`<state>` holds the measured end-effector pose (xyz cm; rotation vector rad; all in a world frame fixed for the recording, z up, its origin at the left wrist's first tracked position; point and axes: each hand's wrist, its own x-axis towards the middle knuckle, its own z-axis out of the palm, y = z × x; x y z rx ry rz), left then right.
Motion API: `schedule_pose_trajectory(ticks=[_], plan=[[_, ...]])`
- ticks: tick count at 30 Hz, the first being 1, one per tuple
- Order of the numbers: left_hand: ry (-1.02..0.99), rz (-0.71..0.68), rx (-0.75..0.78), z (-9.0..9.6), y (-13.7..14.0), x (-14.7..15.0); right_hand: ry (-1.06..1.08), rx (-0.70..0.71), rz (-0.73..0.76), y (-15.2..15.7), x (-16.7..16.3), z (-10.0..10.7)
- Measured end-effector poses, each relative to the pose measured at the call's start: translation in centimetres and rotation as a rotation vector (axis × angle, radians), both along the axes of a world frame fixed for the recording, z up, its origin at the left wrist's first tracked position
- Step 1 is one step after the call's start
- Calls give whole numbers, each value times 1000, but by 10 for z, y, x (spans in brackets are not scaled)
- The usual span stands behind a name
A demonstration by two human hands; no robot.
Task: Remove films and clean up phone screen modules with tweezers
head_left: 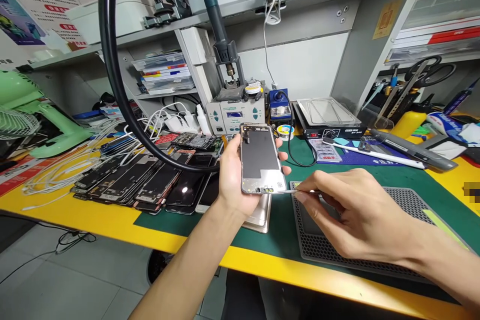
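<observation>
My left hand [235, 180] is wrapped around a phone screen assembly [261, 155], its metal-backed inner side turned up toward me and its fingertips showing past the right edge. Between the thumb and fingers of my right hand [352, 205] is a thin metal tool [288, 191], whose tip meets the lower edge of the screen assembly near some small contacts. Most of that tool is hidden by my fingers, so its exact kind does not show. Beneath my right hand lies a grey honeycomb-patterned mat [318, 245] with a dark flat piece [322, 217] on it.
Stacked phone screens [127, 180] lie to the left beside tangled white cables [93, 145]. A thick black hose [112, 60] arches in front. At the back stand a rework station [236, 117] and a heating plate [328, 117]. A toothbrush [375, 152] rests to the right.
</observation>
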<state>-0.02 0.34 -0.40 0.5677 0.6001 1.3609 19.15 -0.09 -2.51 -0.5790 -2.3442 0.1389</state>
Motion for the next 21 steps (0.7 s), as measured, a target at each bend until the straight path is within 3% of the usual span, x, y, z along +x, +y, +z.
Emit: schedule_pose_trajectory(ticks=[9,21], plan=[[-99,6,-68,-10,5,3,16,42,-34,-8,-7,3],[-82,-64,38,-15,2,7,18,35,0,-9,-9,0]])
